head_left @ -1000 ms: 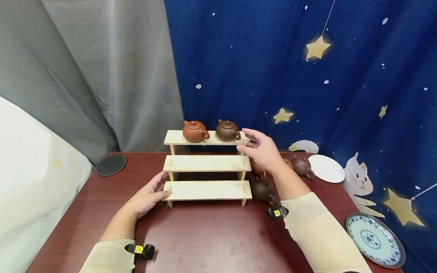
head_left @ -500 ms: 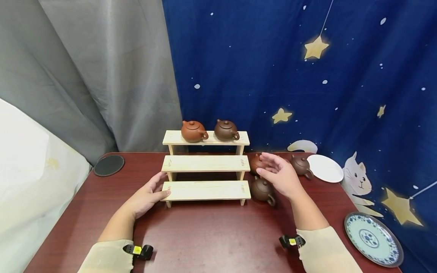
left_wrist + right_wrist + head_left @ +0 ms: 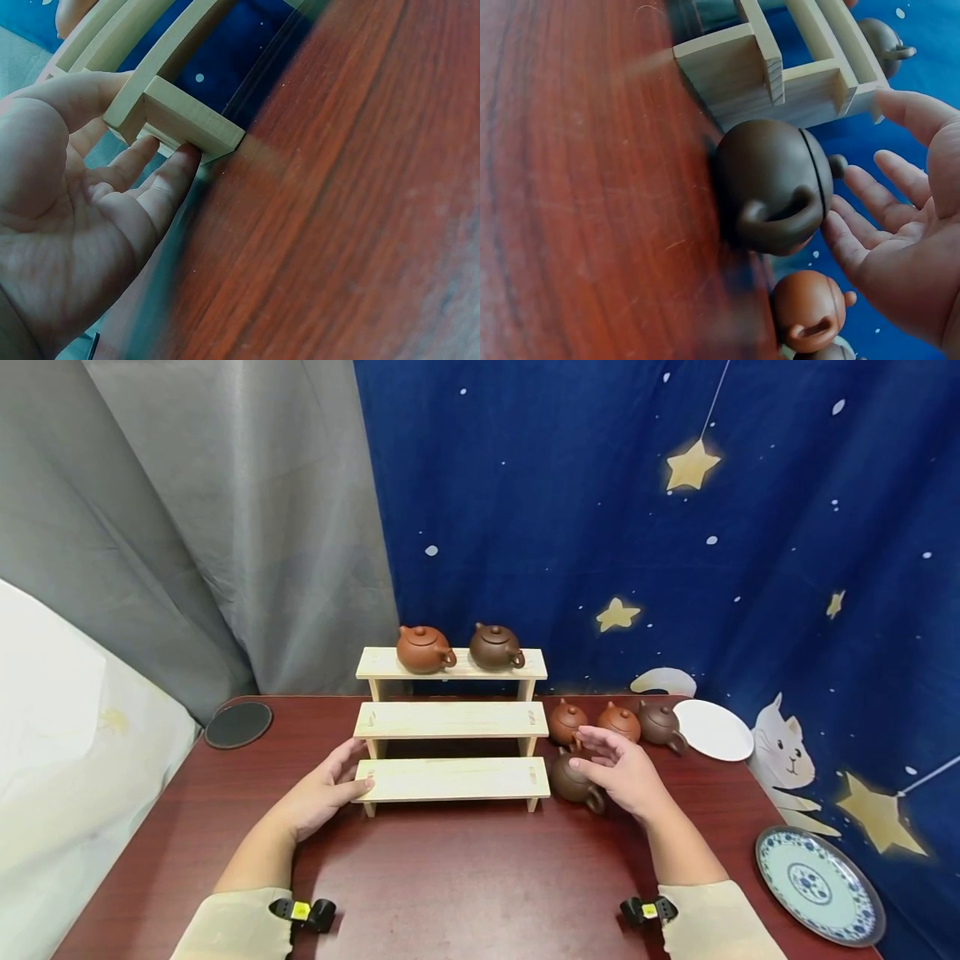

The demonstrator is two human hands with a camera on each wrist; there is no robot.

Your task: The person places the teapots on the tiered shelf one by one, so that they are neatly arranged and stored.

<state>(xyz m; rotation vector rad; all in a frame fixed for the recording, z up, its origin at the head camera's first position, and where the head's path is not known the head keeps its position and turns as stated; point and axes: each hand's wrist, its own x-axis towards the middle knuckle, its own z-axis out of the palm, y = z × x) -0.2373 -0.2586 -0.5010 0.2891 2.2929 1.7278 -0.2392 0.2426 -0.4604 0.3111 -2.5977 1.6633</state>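
From my remote station, I read the hands as well apart, one on each side of the wooden stand (image 3: pixel 452 779), which has three tiers and sits on the surface (image 3: pixel 465 877). The left hand (image 3: pixel 322 797) grips the left end of the lowest tier: thumb on top of the board, other fingers at the underside and leg. The right hand (image 3: pixel 618 768) holds nothing; its fingers are spread, slightly bent, at the lid of the near teapot (image 3: pixel 573 779). I cannot tell whether they make contact. That teapot is dark brown, upright on the surface, just beside the stand's right end, handle toward the near right. Behind it, I count two reddish teapots (image 3: pixel 619 720) and one brown teapot (image 3: pixel 660 724), the latter beside a white plate (image 3: pixel 716 731). The top tier carries an orange teapot (image 3: pixel 422 652) at left and a dark teapot (image 3: pixel 493 647) to its right.
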